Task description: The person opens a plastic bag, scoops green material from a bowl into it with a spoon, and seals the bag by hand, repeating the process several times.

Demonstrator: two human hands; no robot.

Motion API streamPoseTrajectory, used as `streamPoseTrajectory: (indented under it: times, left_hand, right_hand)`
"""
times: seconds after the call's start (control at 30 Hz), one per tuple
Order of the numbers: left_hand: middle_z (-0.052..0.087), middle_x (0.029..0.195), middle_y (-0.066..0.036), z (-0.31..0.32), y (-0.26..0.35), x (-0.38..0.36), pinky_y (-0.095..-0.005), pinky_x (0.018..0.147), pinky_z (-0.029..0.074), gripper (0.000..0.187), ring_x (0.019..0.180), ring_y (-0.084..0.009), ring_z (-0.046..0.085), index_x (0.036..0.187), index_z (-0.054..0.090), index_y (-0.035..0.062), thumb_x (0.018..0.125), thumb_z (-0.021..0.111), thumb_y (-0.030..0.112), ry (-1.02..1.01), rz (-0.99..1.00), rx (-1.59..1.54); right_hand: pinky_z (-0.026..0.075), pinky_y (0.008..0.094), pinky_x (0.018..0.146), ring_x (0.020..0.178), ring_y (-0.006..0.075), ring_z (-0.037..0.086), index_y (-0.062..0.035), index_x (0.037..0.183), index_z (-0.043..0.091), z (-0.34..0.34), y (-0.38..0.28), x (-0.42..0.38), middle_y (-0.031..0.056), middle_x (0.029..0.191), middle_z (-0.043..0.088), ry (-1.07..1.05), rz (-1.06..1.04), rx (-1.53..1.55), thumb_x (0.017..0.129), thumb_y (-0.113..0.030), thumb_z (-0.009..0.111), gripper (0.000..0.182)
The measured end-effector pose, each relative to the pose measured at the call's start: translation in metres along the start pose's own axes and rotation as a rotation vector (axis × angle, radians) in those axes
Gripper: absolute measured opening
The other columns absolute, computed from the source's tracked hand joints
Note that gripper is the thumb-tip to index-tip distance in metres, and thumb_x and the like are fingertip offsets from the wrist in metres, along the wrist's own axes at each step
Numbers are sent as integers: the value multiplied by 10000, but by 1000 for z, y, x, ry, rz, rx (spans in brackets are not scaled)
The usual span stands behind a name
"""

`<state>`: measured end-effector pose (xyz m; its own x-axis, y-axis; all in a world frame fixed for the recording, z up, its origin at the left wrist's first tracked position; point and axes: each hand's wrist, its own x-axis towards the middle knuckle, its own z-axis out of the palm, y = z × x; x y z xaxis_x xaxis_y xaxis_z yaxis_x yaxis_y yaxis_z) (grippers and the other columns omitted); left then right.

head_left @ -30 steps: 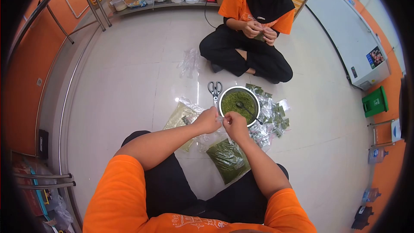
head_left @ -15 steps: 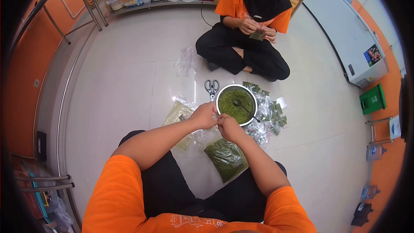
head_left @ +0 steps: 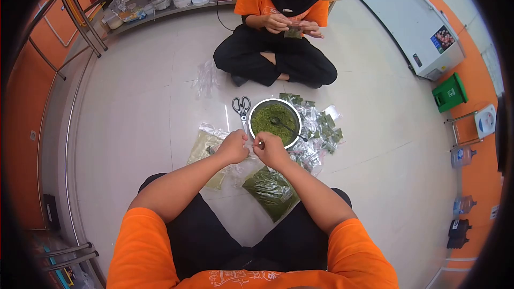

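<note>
White floor (head_left: pixel 144 107); both hands pinch small bag (head_left: pixel 250 145).

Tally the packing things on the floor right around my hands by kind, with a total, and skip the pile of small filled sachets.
Metal bowl of green flakes: 1
Spoon: 1
Scissors: 1
Large bags of green flakes: 2
Total: 5

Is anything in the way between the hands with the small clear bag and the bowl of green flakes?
Nothing visible. The left hand and right hand pinch the small clear bag right at the near rim of the bowl. Only the spoon lies inside the bowl; the scissors lie off to its left.
</note>
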<state>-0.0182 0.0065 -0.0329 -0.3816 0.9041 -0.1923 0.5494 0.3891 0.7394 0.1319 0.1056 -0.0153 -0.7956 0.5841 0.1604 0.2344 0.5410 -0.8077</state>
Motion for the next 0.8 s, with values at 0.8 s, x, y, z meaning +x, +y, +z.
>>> streamPoseTrajectory:
  times: [0.8]
  left_hand:
    - [667,972,-160,-15,2,3,-409,859,499,432,933,-318,663,1094,529,47,797,726,292,-35,147,156]
  right_hand:
    - [536,342,732,737,232,653,23,1086,634,-75,130,6,153,918,679,191,494,-495,821,-341,784,475]
